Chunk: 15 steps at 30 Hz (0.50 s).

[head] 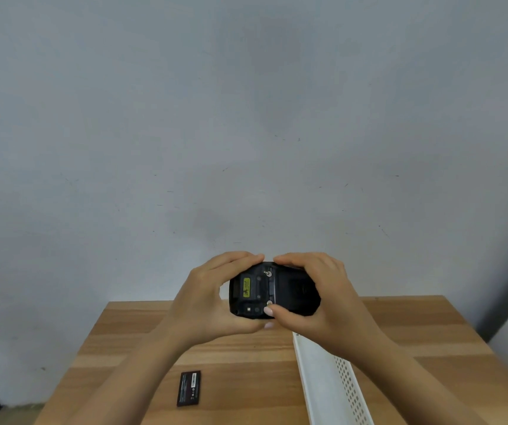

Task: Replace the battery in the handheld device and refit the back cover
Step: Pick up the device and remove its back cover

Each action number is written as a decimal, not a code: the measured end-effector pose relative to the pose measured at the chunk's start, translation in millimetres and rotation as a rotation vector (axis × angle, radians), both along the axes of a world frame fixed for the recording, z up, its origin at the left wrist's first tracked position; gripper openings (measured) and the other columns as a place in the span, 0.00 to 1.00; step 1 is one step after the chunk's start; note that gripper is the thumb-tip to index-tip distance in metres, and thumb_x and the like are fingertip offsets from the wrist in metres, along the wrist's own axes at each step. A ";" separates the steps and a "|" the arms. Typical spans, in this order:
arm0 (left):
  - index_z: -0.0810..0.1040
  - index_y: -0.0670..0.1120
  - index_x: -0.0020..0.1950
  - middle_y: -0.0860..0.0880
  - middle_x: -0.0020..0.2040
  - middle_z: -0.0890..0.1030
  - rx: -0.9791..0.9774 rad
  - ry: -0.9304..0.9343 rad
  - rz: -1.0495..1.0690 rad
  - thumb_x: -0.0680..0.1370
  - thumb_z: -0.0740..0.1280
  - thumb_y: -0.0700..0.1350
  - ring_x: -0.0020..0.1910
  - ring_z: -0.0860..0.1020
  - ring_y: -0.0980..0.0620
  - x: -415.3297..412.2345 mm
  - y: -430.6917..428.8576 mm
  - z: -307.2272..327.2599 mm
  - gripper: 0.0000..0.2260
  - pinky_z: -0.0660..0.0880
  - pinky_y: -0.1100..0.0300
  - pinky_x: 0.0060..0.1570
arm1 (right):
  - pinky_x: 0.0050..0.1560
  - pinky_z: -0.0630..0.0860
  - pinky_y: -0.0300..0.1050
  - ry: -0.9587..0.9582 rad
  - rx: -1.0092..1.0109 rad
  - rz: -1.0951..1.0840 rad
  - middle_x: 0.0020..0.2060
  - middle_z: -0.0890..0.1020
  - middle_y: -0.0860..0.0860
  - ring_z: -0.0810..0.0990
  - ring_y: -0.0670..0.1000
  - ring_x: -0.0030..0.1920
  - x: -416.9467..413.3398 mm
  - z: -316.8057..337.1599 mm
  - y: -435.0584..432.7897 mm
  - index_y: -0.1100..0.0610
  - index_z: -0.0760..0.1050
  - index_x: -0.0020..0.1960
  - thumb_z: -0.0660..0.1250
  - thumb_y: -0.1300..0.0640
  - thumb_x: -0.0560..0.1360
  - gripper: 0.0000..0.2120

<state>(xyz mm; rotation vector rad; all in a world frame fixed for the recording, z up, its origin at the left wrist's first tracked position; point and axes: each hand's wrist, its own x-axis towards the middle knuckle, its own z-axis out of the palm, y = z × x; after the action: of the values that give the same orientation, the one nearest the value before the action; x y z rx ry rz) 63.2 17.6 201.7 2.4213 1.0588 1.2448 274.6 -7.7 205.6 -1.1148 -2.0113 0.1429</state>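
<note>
A black handheld device is held up in the air above the far edge of the wooden table, its back facing me. A yellow label shows on its left part, and two small metal screws sit beside a seam. My left hand grips the left end, fingers over the top edge. My right hand wraps the right part, where the dark back cover lies, with its thumb pressing near the lower screw. A flat black battery lies on the table at the near left, apart from both hands.
A white perforated tray stands on the table at the near right, under my right forearm. A grey wall fills the view behind the table. The floor shows dark at the lower left corner.
</note>
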 end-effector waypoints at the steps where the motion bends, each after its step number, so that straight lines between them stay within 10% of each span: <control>1: 0.79 0.49 0.65 0.55 0.58 0.80 0.000 0.001 -0.002 0.57 0.83 0.53 0.58 0.78 0.62 0.4 0.4 -0.1 0.37 0.71 0.72 0.58 | 0.61 0.66 0.36 -0.002 0.004 -0.001 0.57 0.69 0.24 0.68 0.37 0.61 -0.6 -0.9 0.6 0.37 0.67 0.62 0.72 0.39 0.66 0.26; 15: 0.78 0.51 0.65 0.56 0.58 0.80 -0.020 0.003 -0.013 0.56 0.84 0.53 0.59 0.77 0.63 2.7 7.0 -8.0 0.38 0.70 0.73 0.59 | 0.53 0.70 0.40 -0.087 0.141 -0.091 0.50 0.81 0.43 0.74 0.43 0.51 -2.8 -6.4 6.5 0.47 0.70 0.55 0.70 0.39 0.68 0.21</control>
<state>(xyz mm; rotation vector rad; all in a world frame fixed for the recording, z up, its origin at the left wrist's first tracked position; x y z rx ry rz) 65.9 24.6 193.7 2.4122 1.0491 1.2214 271.7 -1.2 199.2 -1.1369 -2.0083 -0.0946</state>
